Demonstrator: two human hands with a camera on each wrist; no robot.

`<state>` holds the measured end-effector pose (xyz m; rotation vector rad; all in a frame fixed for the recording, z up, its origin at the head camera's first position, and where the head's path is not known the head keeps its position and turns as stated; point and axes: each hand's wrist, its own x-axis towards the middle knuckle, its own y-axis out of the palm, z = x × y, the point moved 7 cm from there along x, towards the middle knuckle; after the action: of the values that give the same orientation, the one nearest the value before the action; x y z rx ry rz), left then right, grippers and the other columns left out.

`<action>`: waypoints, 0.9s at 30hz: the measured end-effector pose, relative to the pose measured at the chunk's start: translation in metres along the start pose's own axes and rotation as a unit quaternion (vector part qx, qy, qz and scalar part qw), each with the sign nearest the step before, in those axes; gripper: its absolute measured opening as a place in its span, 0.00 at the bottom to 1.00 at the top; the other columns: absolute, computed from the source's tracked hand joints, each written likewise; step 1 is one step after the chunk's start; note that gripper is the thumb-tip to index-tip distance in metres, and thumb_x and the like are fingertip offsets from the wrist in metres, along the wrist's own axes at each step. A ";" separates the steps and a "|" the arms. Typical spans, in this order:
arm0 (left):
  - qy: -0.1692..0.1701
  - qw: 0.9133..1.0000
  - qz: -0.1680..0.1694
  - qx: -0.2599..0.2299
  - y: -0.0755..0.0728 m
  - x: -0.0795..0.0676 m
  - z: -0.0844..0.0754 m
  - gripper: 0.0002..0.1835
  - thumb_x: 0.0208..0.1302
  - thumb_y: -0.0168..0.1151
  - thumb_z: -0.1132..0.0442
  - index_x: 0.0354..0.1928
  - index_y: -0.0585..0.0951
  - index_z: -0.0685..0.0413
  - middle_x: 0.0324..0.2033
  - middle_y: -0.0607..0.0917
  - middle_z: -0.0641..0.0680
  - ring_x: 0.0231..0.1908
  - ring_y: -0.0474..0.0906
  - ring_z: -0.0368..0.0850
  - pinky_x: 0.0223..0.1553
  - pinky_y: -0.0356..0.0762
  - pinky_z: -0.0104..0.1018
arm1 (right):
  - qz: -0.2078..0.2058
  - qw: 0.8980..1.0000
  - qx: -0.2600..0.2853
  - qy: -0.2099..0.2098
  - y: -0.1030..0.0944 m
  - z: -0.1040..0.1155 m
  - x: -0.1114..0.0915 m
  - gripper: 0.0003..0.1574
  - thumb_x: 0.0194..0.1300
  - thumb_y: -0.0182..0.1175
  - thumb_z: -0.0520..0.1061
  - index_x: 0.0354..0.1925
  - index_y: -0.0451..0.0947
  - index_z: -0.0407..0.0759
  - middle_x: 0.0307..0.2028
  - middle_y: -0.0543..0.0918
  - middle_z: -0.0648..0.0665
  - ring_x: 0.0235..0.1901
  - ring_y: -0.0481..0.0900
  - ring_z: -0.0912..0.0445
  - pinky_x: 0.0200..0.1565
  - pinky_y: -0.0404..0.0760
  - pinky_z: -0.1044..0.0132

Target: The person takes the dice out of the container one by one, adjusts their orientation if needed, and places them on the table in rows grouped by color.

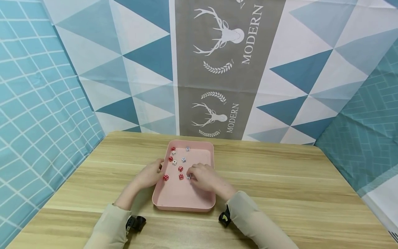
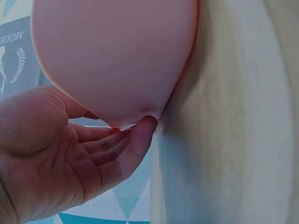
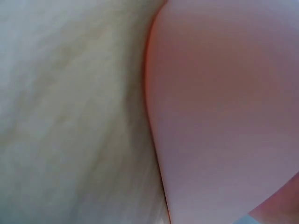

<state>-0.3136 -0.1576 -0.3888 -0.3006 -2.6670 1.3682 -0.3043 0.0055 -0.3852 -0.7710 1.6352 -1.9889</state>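
- From the head view, I see the pink tray (image 1: 174, 199) lying flat on the wooden counter (image 1: 273, 173), its long axis running away from the person towards the wall, its narrow near edge facing them.
- Inside it, five red dice (image 1: 180, 168) and five pale dice (image 1: 183, 159) sit apart or nearly touching, mostly in the far and left part; their spots are too small for me to read surely.
- The left hand (image 1: 150, 175) holds the tray's left wall, fingers bent at the rim.
- The right hand (image 1: 203, 178) reaches over the right wall, its fingers narrowed in a pinch on one pale die, partly covered by them; the hand also blocks a stretch of the tray floor behind it.
- Around them are black wrist straps (image 1: 136, 223), pale sleeves (image 1: 107, 230) cut off by the lower edge, and a patterned wall cloth (image 1: 211, 71) with deer heads.
- At the left wrist, the tray's outer wall hides its inside; the fingers curl against that wall, one passing behind the rim.
- At the right wrist, the tray wall is blurred and fills the right side; only a sliver of hand shows low in the corner, so from here I cannot tell its grip.
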 end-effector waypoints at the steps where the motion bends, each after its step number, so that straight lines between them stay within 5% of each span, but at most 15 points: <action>1: -0.001 1.000 0.001 0.000 0.000 0.000 0.000 0.27 0.59 0.52 0.66 0.60 0.63 0.70 0.42 0.80 0.64 0.40 0.78 0.54 0.42 0.77 0.47 | 0.000 1.000 0.004 0.002 0.000 0.000 0.000 0.08 0.57 0.60 0.45 0.38 0.79 0.50 0.34 0.80 0.54 0.36 0.75 0.59 0.42 0.74 0.65; 9: -0.003 1.000 0.006 -0.007 0.001 -0.001 0.000 0.30 0.60 0.51 0.66 0.63 0.58 0.71 0.44 0.79 0.67 0.42 0.78 0.56 0.44 0.77 0.47 | -0.001 0.999 0.038 0.012 -0.001 -0.001 -0.001 0.04 0.54 0.63 0.43 0.29 0.76 0.48 0.28 0.78 0.54 0.30 0.74 0.62 0.36 0.75 0.71; 27: -0.002 1.000 0.012 -0.017 0.002 -0.002 -0.001 0.31 0.61 0.51 0.67 0.64 0.56 0.70 0.44 0.79 0.66 0.42 0.78 0.54 0.43 0.78 0.45 | -0.047 0.995 0.090 0.019 -0.026 -0.026 -0.011 0.09 0.56 0.59 0.36 0.37 0.81 0.39 0.34 0.80 0.45 0.36 0.78 0.56 0.41 0.78 0.65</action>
<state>-0.3115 -0.1562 -0.3895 -0.3363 -2.7011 1.3317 -0.3133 0.0370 -0.3650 -0.7591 1.4380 -2.1934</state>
